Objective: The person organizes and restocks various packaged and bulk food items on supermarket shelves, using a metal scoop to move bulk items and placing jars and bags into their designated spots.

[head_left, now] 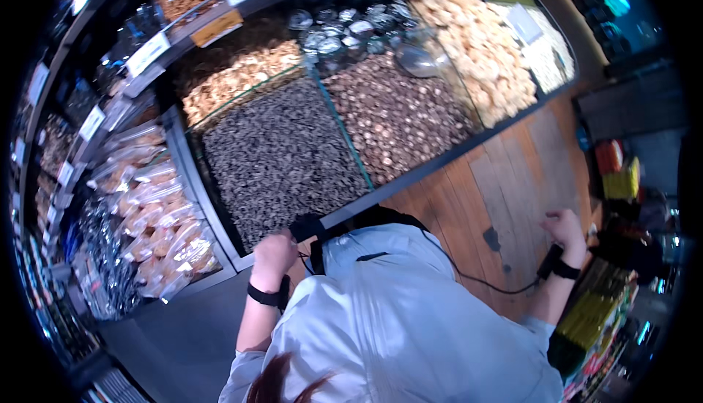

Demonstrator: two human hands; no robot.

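My left hand [276, 254] is curled into a fist at the front rim of a display bin of grey striped seeds [280, 155]. A dark object [306, 228] lies beside its fingertips; whether the fingers touch it is hidden. My right hand [567, 231] hangs out to the right above the wooden floor [483, 205], fingers loosely bent, with nothing seen in it. Both wrists wear black straps, and a black cable runs to the right one. Beyond the seeds, a bin of round brown nuts [401, 123] holds a clear scoop [417, 61], resting on the nuts.
Plastic-bagged food [170, 221] fills a bin at left. Glass dividers [346, 133] separate the bins. Cream-coloured dried pieces [483, 46] lie at the upper right. Shelves with price labels [148, 54] curve around behind. Stacked packages [596, 304] stand at the lower right.
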